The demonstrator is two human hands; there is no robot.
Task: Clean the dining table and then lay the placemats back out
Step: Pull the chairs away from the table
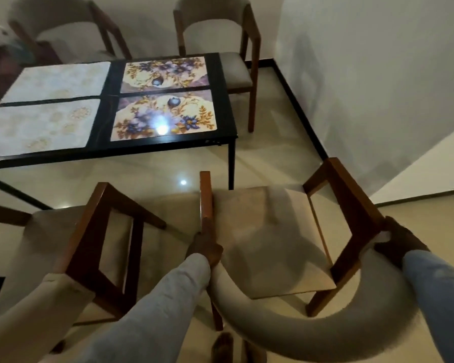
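A black dining table [168, 149] stands ahead on the left with placemats lying flat on it. Two floral placemats [164, 117] sit at its right end and two pale patterned placemats [41, 125] lie to their left. Close in front of me is a wooden chair [268, 239] with a beige seat and a curved padded back. My left hand [204, 247] is closed around its left arm post. My right hand [396, 241] grips the right end of the backrest and arm.
A second chair [89, 247] stands just left of the held one. Two more chairs [220, 43] are at the far side of the table. A white wall [378, 74] with a dark skirting runs along the right. My bare foot [222, 348] shows on the glossy floor.
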